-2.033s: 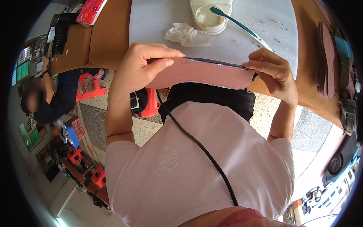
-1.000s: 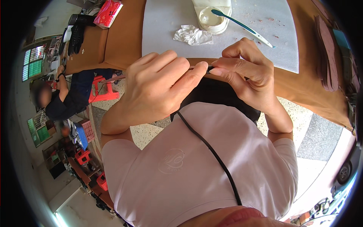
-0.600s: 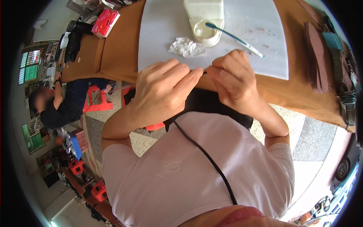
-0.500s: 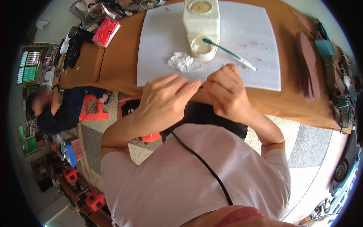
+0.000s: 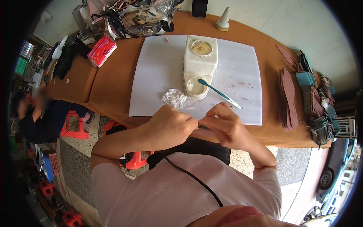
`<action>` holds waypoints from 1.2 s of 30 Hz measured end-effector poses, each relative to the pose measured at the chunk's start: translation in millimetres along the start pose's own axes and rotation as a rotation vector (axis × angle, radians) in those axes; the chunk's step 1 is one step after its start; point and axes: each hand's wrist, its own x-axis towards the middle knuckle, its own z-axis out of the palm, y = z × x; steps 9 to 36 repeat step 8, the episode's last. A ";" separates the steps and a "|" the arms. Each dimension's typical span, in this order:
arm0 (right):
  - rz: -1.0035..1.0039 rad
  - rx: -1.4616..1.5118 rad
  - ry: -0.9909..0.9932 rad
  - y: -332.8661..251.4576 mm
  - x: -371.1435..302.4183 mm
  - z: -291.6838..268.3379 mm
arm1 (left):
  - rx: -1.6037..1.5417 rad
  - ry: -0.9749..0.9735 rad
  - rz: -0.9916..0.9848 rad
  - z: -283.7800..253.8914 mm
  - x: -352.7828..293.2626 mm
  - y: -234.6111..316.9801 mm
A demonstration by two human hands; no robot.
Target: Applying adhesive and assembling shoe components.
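My left hand (image 5: 172, 126) and my right hand (image 5: 227, 125) meet fingertip to fingertip over the near edge of a white sheet (image 5: 157, 64). Fingers of both are closed in a pinch. Whatever lies between them is small and mostly covered, so I cannot make it out. Just beyond the left hand is a crumpled white tissue (image 5: 177, 99). A white plastic container (image 5: 200, 65) stands on the sheet, with a round opening at its far end and a small round bowl nearer me. A teal and white toothbrush (image 5: 222, 94) rests with one end on the bowl's rim.
Stacks of brownish-pink strips (image 5: 288, 100) and bundled dark pieces (image 5: 321, 130) lie at the right. A red tissue pack (image 5: 102, 52) and a bag of scraps (image 5: 138, 19) sit at the far left. A grey cone (image 5: 224, 19) stands at the back. Another person (image 5: 36, 117) sits leftward.
The view has tilted, showing more of the table's far side. My hands remain together; the right hand's fingers have shifted and look less tightly curled. Things on the sheet keep their places.
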 end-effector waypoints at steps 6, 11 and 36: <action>0.159 -0.123 0.172 56.1 70.0 -56.2 | -0.121 -0.093 0.052 -27.4 17.9 -18.7; 0.223 -0.201 0.161 84.1 87.8 -62.2 | -0.117 -0.216 0.038 -38.8 28.6 -25.7; 0.223 -0.201 0.161 84.1 87.8 -62.2 | -0.117 -0.216 0.038 -38.8 28.6 -25.7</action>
